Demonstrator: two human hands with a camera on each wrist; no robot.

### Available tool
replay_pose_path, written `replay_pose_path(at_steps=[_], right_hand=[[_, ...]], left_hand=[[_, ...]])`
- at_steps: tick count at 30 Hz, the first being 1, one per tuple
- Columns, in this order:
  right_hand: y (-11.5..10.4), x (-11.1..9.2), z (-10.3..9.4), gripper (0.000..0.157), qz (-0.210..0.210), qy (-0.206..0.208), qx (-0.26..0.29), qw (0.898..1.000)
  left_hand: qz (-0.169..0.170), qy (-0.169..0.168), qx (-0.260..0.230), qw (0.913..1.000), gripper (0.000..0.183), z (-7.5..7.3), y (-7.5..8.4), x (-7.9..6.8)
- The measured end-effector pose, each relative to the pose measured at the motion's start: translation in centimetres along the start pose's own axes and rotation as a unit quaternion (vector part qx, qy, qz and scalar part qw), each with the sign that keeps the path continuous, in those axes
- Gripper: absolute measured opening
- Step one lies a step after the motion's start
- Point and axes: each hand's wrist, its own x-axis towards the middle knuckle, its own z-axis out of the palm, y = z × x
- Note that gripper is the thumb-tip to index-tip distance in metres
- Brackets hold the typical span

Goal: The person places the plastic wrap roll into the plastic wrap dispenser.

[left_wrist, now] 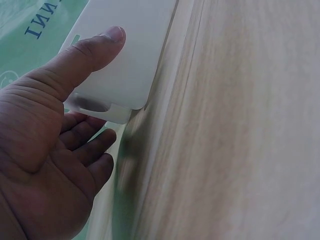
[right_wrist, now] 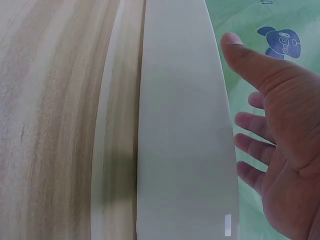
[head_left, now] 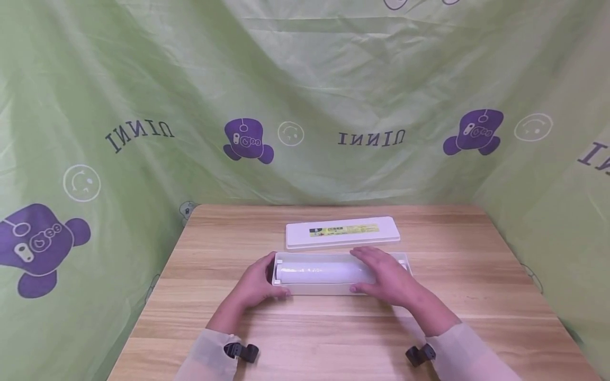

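Left hand (head_left: 257, 280): fingers grip white box (head_left: 319, 289)
Right hand (head_left: 388, 276): fingers released over roll (head_left: 319, 272)
Lid (head_left: 343, 239): behind box, on desk (head_left: 333, 338)

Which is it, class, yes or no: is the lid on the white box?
No, the lid lies on the table, beyond the open white box.

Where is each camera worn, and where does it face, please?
Head: worn there, looking forward and down at the white roll box; left hand, right hand, sleeves show.
Left wrist: worn there, facing the box's left end; left hand shows.
Right wrist: likewise, facing the front wall; right hand shows.
Wrist views share tabletop and curtain.
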Motion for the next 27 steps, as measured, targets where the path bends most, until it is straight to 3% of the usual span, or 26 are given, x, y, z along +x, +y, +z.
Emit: replay_pose_path(at_steps=[13,27], right_hand=[[0.6,-0.9,-0.1,0.093,0.029,-0.004,-0.005,1.000],[1.8,-1.4,-0.1,0.095,0.032,0.011,-0.028,0.999]], left_hand=[[-0.003,-0.002,0.001,1.0000,0.126,-0.2,-0.1,0.1],[-0.003,-0.002,0.008,1.0000,0.125,-0.2,-0.1,0.2]])
